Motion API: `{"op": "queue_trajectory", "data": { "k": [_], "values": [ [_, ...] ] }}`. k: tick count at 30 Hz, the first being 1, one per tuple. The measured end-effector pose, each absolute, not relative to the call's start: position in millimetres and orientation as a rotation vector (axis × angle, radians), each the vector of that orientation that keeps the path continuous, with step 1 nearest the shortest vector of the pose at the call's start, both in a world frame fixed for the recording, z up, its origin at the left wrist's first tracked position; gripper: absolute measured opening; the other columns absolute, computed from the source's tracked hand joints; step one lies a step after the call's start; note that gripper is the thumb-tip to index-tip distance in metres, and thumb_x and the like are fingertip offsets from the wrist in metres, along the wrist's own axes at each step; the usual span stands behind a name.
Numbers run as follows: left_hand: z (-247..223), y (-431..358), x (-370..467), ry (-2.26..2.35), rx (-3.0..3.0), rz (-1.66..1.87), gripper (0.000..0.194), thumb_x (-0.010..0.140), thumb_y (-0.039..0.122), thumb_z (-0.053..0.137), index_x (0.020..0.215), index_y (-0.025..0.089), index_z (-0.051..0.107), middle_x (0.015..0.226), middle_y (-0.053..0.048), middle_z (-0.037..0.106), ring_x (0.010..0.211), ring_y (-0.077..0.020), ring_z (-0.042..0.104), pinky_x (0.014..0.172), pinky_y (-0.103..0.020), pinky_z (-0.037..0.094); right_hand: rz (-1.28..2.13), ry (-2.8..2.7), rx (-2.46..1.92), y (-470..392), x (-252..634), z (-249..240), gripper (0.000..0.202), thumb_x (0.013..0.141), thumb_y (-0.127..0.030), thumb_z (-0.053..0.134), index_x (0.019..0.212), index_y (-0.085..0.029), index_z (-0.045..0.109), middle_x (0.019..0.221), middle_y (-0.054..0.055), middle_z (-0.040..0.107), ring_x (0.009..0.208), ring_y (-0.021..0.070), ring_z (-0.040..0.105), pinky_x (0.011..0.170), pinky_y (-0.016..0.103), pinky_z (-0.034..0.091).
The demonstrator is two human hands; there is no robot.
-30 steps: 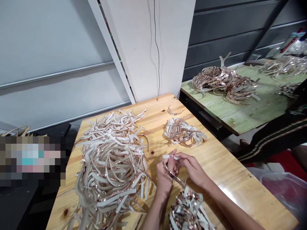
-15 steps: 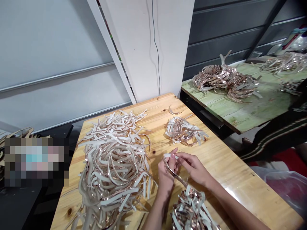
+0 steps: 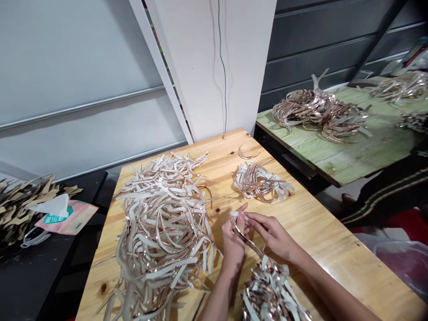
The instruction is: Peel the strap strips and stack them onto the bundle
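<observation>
Shiny strip (image 3: 249, 242) is pinched by both hands (image 3: 233, 240), its length trailing down between them.

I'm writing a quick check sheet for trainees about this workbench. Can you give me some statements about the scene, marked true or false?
1. The left hand and the right hand hold a curved strip. True.
2. The large pile lies to the right of both hands. False: the large pile lies to their left.
3. A smaller bundle lies beyond the hands on the wooden table. True.
4. The tissue pack is on the wooden table. False: the tissue pack is at the dark table on the left.
5. The green table bears a heap of shiny strips. True.
6. The cable is bright red. False: the cable is dark.
</observation>
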State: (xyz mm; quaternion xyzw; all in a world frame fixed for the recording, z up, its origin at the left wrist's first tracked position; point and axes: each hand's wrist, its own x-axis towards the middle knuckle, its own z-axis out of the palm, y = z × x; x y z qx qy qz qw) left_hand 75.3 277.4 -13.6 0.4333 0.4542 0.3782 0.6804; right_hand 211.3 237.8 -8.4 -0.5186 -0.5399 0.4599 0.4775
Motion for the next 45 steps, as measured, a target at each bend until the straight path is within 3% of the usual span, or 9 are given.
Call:
{"op": "queue_trajectory", "data": {
  "k": [5, 10, 19, 25, 29, 33, 36, 45],
  "values": [
    [-14.3, 276.9, 76.1, 1.048, 1.050, 0.847, 0.064, 0.091, 0.065, 0.062, 0.126, 0.013, 0.073, 0.062, 0.005, 0.041, 0.053, -0.0079, 0.033, 0.046, -0.021, 0.025, 1.155, -1.198, -1.257, 240.0, 207.5, -8.3, 0.033, 0.105, -0.043, 0.053, 0.118, -0.022, 0.075, 0.099, 0.006, 0.078, 0.087, 0.0215, 0.071, 0.084, 0.032, 0.056],
    [-13.5, 277.5, 77.7, 1.023, 1.022, 0.845, 0.066, 0.089, 0.066, 0.063, 0.126, 0.012, 0.073, 0.062, 0.005, 0.040, 0.051, -0.0078, 0.032, 0.044, -0.022, 0.022, 1.114, -1.211, -1.273, 240.1, 208.8, -10.9, 0.034, 0.105, -0.043, 0.051, 0.119, -0.021, 0.073, 0.109, 0.008, 0.077, 0.091, 0.0225, 0.070, 0.087, 0.035, 0.056],
    [-15.1, 278.2, 78.1, 1.031, 1.076, 0.832, 0.064, 0.090, 0.066, 0.063, 0.122, 0.013, 0.075, 0.062, 0.004, 0.043, 0.052, -0.0082, 0.033, 0.046, -0.022, 0.025, 1.188, -1.032, -1.235, 243.3, 207.6, -13.8, 0.029, 0.101, -0.045, 0.058, 0.112, -0.020, 0.069, 0.106, 0.007, 0.074, 0.094, 0.0220, 0.069, 0.086, 0.034, 0.055],
    [-9.6, 279.3, 79.3, 0.998, 1.099, 0.842, 0.066, 0.090, 0.067, 0.061, 0.122, 0.012, 0.074, 0.062, 0.004, 0.047, 0.048, -0.0070, 0.033, 0.046, -0.022, 0.026, 1.265, -0.940, -1.260, 246.0, 212.1, -15.1, 0.035, 0.094, -0.052, 0.067, 0.087, -0.018, 0.063, 0.077, 0.003, 0.069, 0.069, 0.0181, 0.066, 0.070, 0.032, 0.054],
    [-13.0, 279.3, 79.2, 0.958, 1.105, 0.821, 0.062, 0.091, 0.066, 0.061, 0.120, 0.013, 0.075, 0.061, 0.004, 0.048, 0.049, -0.0084, 0.036, 0.048, -0.023, 0.031, 1.291, -0.882, -1.311, 243.3, 209.9, -12.0, 0.040, 0.093, -0.056, 0.066, 0.078, -0.019, 0.058, 0.069, 0.002, 0.068, 0.056, 0.0153, 0.062, 0.055, 0.028, 0.048],
    [-17.3, 279.1, 78.7, 0.945, 1.221, 0.814, 0.055, 0.091, 0.064, 0.062, 0.105, 0.015, 0.081, 0.062, -0.001, 0.058, 0.055, -0.0132, 0.047, 0.056, -0.026, 0.041, 1.239, -0.854, -1.329, 242.8, 208.2, -10.9, 0.036, 0.090, -0.050, 0.069, 0.076, -0.019, 0.057, 0.062, -0.001, 0.064, 0.052, 0.0125, 0.055, 0.051, 0.025, 0.040],
    [-16.2, 279.0, 79.1, 0.960, 1.227, 0.826, 0.054, 0.089, 0.064, 0.065, 0.105, 0.016, 0.082, 0.061, -0.003, 0.061, 0.060, -0.0167, 0.054, 0.062, -0.028, 0.046, 1.204, -0.823, -1.312, 244.8, 207.6, -12.4, 0.033, 0.089, -0.045, 0.071, 0.074, -0.020, 0.057, 0.060, -0.003, 0.060, 0.052, 0.0116, 0.051, 0.052, 0.025, 0.039],
    [-8.9, 280.5, 77.7, 1.023, 1.182, 0.815, 0.057, 0.091, 0.063, 0.063, 0.114, 0.014, 0.080, 0.048, 0.002, 0.048, 0.053, -0.0160, 0.047, 0.061, -0.029, 0.045, 1.144, -0.936, -1.403, 245.2, 202.7, -11.0, 0.032, 0.094, -0.049, 0.065, 0.082, -0.021, 0.057, 0.065, -0.002, 0.059, 0.053, 0.0137, 0.052, 0.049, 0.026, 0.040]
  ]
}}
